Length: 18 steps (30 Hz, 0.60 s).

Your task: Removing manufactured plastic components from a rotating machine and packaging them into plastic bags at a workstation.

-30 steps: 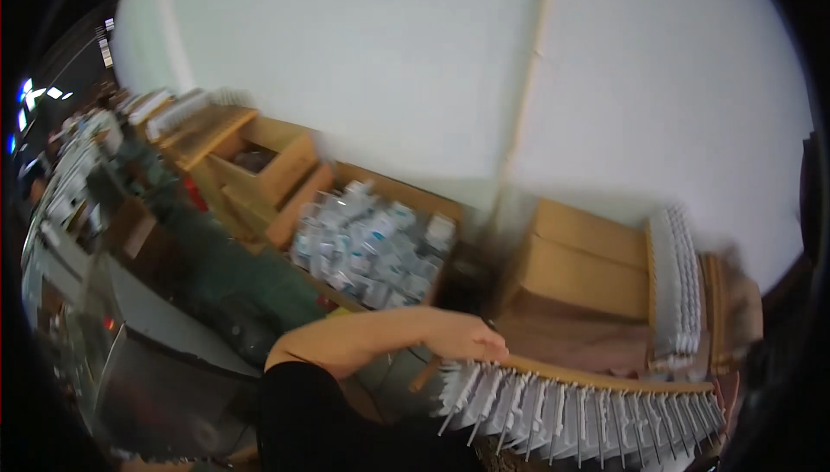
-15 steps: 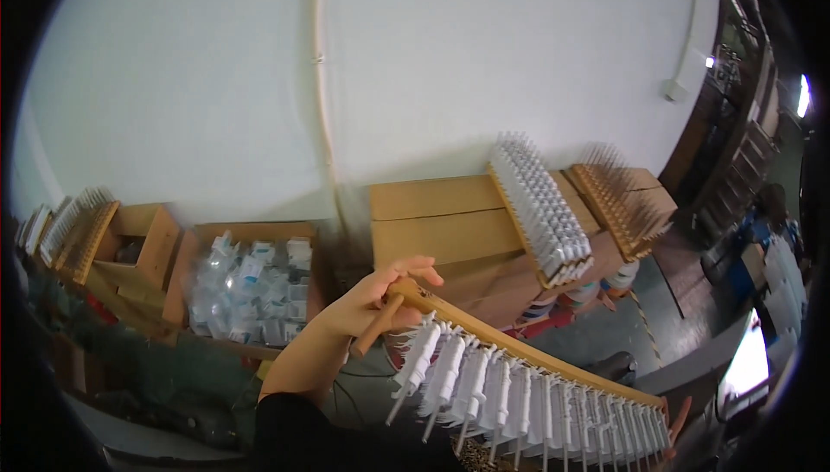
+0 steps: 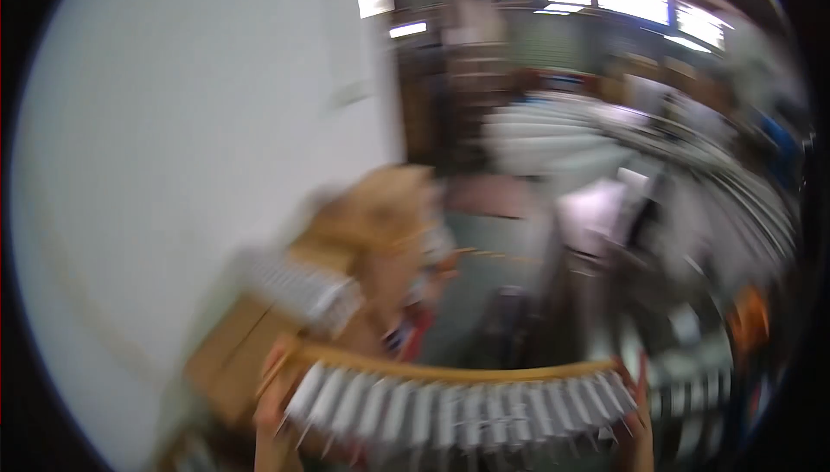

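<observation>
Fingers [image 3: 277,368] of the left hand [image 3: 270,403], at seven o'clock, curl closed around one end of a long wooden bar [image 3: 450,374]; those of the right hand [image 3: 638,416], between four and five o'clock, close on its other end, though motion blur hides how tightly. The bar spans six o'clock, bearing a row of white pieces [image 3: 421,411] with thin rod tips [image 3: 328,444] poking out beneath. Gripping only the ends probably steadies its length and leaves the row untouched. Toward eight o'clock, another white-filled rack [image 3: 303,283] appears to rest on a brown carton [image 3: 233,355].

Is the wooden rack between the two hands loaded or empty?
Loaded: white pieces line the wooden rack almost from end to end.
</observation>
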Tool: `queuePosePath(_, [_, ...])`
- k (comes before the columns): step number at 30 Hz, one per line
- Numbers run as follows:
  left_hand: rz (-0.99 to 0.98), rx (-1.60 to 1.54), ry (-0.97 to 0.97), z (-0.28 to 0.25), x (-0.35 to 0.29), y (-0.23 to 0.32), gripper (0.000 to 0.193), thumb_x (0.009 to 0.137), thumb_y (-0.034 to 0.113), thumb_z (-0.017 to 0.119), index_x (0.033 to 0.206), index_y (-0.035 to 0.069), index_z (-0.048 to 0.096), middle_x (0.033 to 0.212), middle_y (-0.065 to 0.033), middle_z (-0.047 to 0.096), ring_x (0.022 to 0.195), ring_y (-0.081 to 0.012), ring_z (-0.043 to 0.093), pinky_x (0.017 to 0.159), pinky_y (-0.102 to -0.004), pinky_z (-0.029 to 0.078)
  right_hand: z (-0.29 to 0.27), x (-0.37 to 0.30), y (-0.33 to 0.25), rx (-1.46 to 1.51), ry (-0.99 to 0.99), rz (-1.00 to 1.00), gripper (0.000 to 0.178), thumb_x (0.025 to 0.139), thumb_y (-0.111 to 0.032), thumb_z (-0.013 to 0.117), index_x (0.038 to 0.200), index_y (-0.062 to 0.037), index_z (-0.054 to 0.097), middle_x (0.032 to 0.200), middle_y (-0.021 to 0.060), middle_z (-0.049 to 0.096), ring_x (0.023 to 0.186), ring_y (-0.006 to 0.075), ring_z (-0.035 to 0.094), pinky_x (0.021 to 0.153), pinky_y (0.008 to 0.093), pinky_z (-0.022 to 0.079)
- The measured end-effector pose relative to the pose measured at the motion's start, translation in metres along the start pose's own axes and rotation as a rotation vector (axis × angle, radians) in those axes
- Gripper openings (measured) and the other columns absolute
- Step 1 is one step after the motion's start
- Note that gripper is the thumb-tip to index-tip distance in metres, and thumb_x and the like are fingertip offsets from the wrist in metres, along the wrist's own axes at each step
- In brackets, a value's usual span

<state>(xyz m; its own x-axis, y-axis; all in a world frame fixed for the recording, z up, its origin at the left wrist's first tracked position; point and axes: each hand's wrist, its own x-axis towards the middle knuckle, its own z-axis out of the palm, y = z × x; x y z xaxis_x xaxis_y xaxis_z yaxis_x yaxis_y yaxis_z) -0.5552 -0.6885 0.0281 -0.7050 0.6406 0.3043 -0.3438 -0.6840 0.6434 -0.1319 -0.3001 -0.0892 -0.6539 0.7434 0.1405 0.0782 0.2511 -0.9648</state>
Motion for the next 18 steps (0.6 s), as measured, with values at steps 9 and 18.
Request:
queuePosePath(9, [-0.708,-0.073,-0.727,0.107,0.146,-0.213,0.03,0.089,0.012,0.042,0.117,0.004,0.044,0.127,-0.0082,0.035,0.118,-0.0191,0.035,0.094,-0.0311,0.035,0.01,-0.131,-0.13,0.109,0.168,-0.101,0.124,0.052,-0.046,0.076,0.135,-0.0161,-0.011,0.139,0.0166,0.011,0.126,0.024,0.017,0.101,0.0377,0.015])
queuePosePath(18, [-0.74,0.01,-0.766,0.123,0.132,-0.301,0.029,0.088,0.013,0.042,0.116,0.004,0.045,0.124,-0.008,0.038,0.115,-0.0186,0.037,0.092,-0.0308,0.036,-0.083,-0.131,-0.108,0.234,0.308,-0.155,0.128,0.047,-0.051,0.077,0.135,-0.01,-0.007,0.139,0.0197,0.008,0.128,0.0249,0.01,0.102,0.0351,0.01])
